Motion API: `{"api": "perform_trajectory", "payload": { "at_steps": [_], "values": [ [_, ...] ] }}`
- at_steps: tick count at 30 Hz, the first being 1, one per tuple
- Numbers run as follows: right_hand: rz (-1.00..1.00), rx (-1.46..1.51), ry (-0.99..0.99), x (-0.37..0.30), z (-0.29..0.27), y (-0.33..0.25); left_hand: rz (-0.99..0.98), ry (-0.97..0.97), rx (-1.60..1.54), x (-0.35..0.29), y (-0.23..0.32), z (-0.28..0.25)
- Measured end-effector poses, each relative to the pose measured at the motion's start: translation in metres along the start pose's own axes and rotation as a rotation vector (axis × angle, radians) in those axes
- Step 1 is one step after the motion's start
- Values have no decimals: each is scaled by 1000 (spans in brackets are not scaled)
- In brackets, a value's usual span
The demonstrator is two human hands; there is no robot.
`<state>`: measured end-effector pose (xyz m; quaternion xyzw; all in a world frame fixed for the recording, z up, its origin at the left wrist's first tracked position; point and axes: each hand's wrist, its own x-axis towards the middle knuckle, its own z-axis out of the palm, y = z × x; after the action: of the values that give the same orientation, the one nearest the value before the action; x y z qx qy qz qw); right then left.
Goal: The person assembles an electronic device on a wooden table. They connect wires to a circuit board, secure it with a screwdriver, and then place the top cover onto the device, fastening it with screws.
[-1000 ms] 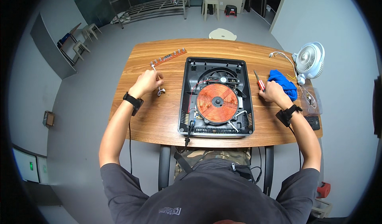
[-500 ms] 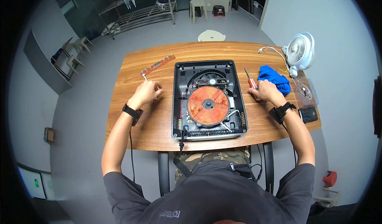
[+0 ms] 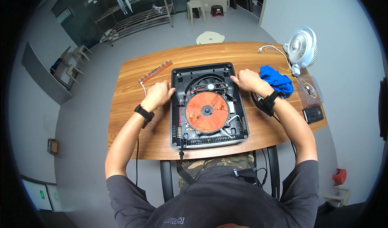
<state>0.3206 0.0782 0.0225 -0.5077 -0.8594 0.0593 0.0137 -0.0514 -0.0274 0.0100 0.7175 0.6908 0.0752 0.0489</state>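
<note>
An opened induction cooker sits mid-table, its black housing [image 3: 178, 72] exposing a round copper coil [image 3: 207, 111], a fan and red and white wires. My left hand [image 3: 158, 94] presses against the housing's left rim with curled fingers, and a thin white wire [image 3: 143, 88] runs just beside it. At the upper right rim, my right hand [image 3: 245, 80] holds the housing's edge. Both wrists wear black bands. What the left fingers enclose is hidden.
A narrow orange circuit strip [image 3: 155, 71] lies left of the cooker. A blue cloth [image 3: 278, 81], a white desk fan [image 3: 301, 48], a clear bag [image 3: 308, 88] and a small black device [image 3: 313, 114] crowd the wooden table's [image 3: 133, 123] right end. A black cord hangs off the front edge.
Both hands have moved inward onto the cooker's sides: the left from near the circuit strip, the right from the blue cloth and red-handled tool.
</note>
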Motion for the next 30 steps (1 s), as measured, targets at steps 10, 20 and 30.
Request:
{"api": "perform_trajectory", "payload": {
  "at_steps": [10, 20, 30],
  "values": [
    [-72, 47, -128, 9, 23, 15, 14, -203, -200, 18, -20, 4],
    [-46, 57, -98, 1, 31, 12, -187, -163, 199, 96, -137, -47],
    [-12, 117, -53, -3, 38, 13, -137, -225, 43, 118, -173, -5]
  ]
}}
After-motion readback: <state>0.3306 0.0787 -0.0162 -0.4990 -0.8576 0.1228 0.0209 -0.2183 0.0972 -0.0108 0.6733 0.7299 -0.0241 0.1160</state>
